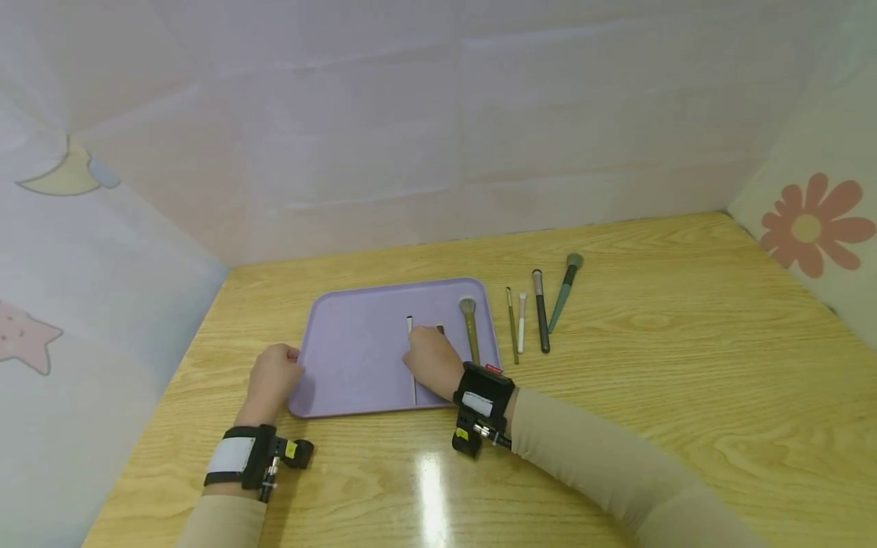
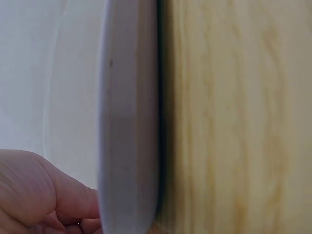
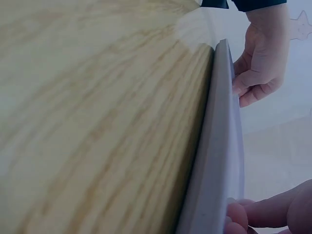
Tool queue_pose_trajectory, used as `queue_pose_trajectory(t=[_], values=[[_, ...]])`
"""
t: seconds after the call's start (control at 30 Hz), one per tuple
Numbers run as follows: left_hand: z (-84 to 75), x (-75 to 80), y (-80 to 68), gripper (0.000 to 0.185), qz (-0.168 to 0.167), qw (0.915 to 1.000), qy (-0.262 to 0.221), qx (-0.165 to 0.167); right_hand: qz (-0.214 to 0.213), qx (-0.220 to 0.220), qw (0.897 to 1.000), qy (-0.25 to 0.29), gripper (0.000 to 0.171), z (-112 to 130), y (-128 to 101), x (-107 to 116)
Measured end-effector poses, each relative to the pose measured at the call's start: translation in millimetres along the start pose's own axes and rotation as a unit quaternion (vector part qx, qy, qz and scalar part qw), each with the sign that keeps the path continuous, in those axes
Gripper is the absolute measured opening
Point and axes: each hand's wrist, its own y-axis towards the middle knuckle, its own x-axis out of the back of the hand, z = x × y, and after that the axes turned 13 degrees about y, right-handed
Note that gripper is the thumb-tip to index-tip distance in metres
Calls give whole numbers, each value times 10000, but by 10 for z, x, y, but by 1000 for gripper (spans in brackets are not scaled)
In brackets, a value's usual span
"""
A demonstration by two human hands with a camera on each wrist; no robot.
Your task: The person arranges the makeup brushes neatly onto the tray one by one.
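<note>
A lilac tray (image 1: 356, 342) lies flat on the wooden table (image 1: 651, 380). My left hand (image 1: 274, 374) grips the tray's left rim with curled fingers; the right wrist view shows the left hand (image 3: 261, 63) against the rim (image 3: 222, 146). My right hand (image 1: 428, 356) rests inside the tray, fingers curled down on a thin brush whose dark tip (image 1: 440, 329) sticks out beyond them. A white-handled thin brush (image 1: 409, 326) runs under that hand. A tan-bristled brush (image 1: 470, 327) lies at the tray's right side.
Several more brushes lie in a row on the table right of the tray: a thin gold one (image 1: 511, 326), a white one (image 1: 521, 323), a dark one (image 1: 542, 312) and a green one (image 1: 565, 293). Papered walls close off the back and both sides.
</note>
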Motion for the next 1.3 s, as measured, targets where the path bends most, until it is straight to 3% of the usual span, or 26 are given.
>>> queue_pose_trajectory(t=[0.1, 0.27, 0.43, 0.83, 1.03, 1.3], values=[[2, -8, -6, 37, -33, 10000, -17, -16, -1, -180, 9996, 218, 31, 10, -33, 41], [5, -10, -10, 37, -64, 10000, -50, 9, -118, -276, 9991, 295, 13, 7, -78, 122], [4, -8, -7, 38, -45, 9999, -77, 58, -293, -352, 9976, 522, 24, -27, -130, 257], [11, 20, 3, 38, 1, 10000, -82, 57, -935, -439, 9903, 935, 25, -219, -230, 596], [26, 15, 28, 37, -40, 9999, 26, -110, -1262, -281, 9884, 802, 23, -374, -256, 762], [16, 9, 18, 36, -57, 9999, 10, -136, -1440, -467, 9857, 739, 26, -541, -262, 939]])
